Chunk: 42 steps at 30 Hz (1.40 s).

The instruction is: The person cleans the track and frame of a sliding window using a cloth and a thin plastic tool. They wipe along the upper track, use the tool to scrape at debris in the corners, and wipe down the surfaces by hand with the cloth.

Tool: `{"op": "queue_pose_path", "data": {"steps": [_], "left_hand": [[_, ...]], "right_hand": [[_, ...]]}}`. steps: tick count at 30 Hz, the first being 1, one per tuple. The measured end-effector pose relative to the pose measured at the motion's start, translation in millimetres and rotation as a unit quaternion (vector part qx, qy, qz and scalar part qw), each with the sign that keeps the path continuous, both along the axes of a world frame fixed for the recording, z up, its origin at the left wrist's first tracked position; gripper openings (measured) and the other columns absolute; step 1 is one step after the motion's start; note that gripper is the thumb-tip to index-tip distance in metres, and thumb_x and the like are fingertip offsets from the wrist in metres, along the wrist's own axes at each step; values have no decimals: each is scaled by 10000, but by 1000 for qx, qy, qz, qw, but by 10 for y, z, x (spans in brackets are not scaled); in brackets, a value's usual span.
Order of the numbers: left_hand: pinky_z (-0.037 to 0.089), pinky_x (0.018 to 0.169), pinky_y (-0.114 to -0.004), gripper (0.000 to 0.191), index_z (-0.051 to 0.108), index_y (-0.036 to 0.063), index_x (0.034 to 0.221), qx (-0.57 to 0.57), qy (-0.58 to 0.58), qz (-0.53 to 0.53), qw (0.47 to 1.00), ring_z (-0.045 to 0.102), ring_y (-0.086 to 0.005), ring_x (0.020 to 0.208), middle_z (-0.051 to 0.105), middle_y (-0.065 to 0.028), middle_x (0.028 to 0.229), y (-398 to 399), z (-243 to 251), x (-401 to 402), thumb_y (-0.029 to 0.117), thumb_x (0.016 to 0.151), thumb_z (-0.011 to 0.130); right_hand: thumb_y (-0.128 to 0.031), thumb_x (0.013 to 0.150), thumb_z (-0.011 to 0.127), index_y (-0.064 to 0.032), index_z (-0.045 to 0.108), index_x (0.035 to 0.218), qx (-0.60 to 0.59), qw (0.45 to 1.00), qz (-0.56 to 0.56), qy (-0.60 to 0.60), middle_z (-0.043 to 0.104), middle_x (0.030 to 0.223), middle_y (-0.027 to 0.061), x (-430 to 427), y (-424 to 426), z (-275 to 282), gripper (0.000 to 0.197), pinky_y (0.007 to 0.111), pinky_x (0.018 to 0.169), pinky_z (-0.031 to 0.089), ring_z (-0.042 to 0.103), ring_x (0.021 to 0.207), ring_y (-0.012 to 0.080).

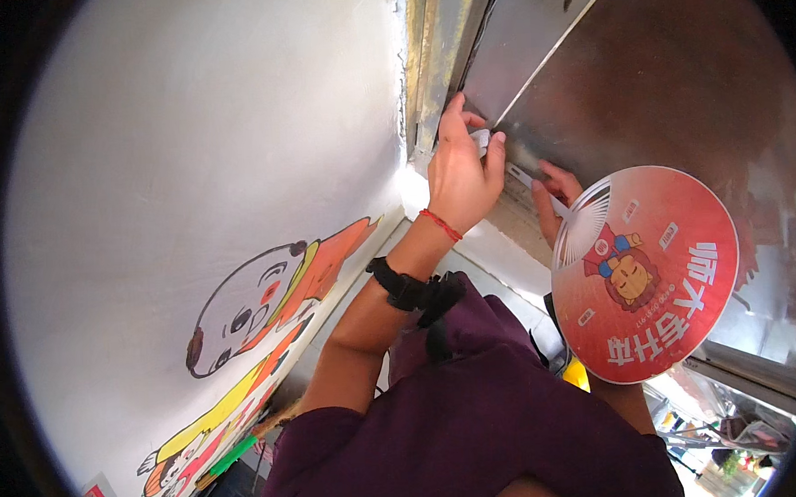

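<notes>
My left hand (465,179), with a red cord bracelet and a black wristband, reaches into the corner beside a metal door frame. A small whitish crumpled piece, perhaps tissue or cloth (481,140), sits between its thumb and fingers. To its right, my right hand (556,198) grips the white plastic handle of a round red hand fan (671,256). The fan bears a cartoon figure and writing, and hides the right wrist and much of the forearm. The handle's slotted end points towards my left hand, near a shiny brown metal panel (631,85).
A white wall (201,157) with painted cartoon figures stands on the left, meeting the worn metal door frame (439,53). Pale floor tiles (498,264) lie below my hands. A green-handled thing (232,455) is low at the left; cluttered objects (746,433) lie at the lower right.
</notes>
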<state>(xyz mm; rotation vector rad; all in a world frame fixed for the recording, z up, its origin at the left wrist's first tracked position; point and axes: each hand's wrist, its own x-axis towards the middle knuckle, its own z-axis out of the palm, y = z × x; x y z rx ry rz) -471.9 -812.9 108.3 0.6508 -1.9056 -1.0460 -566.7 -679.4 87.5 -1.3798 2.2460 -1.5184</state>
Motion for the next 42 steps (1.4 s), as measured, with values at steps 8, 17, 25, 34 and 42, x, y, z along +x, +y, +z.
{"op": "queue_pose_path", "data": {"steps": [8,17,25,34,42], "left_hand": [[434,630,-315,506,283,-103,1143,-7,42,39,998,537,-246,685,521,-151,806,3,-49,-193,61,730,525],[434,575,-310,568,241,-91,1138,56,47,14,997,526,-245,632,504,-143,765,271,-85,-240,45,675,541],[440,612,-309,663,213,-6,1259,132,9,-96,987,554,-253,698,536,-143,797,658,-71,72,83,711,575],[444,605,-278,200,523,-4,944,156,-84,-303,936,575,-195,683,574,-135,757,472,-270,497,146,812,518],[441,555,-281,178,511,-2,875,148,-132,-241,950,569,-192,605,577,-121,717,346,-238,608,165,818,525]], "right_hand": [[-109,762,586,-34,554,978,3,998,-33,52,573,710,85,-10,-3,109,231,242,535,426,529,589,118],[-105,807,526,-37,527,1025,67,997,3,-37,598,780,115,-147,364,90,228,241,621,446,573,679,129],[-87,796,568,-12,478,874,58,989,50,-123,555,704,69,42,599,300,140,204,551,432,553,620,94],[-127,738,647,-14,545,891,129,958,64,-247,556,715,45,320,461,411,216,201,556,438,541,623,100],[-189,723,598,14,538,836,28,963,42,-263,542,708,70,534,816,520,240,258,619,413,523,680,142]]}}
